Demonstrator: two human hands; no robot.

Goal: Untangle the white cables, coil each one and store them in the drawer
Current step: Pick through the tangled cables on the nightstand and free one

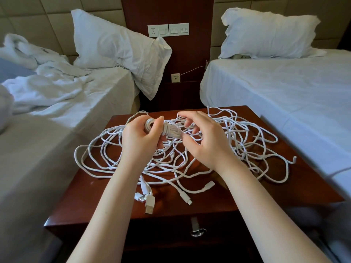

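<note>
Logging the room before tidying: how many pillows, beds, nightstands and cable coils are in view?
Plump white pillows: 2
White-sheeted beds: 2
Reddish-brown wooden nightstand: 1
Coiled white cable bundle: 1
Total: 6

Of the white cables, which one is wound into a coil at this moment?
The white cable coil gripped by the left hand above the brown wooden nightstand; the other cables sprawl loose and tangled on it.
</note>
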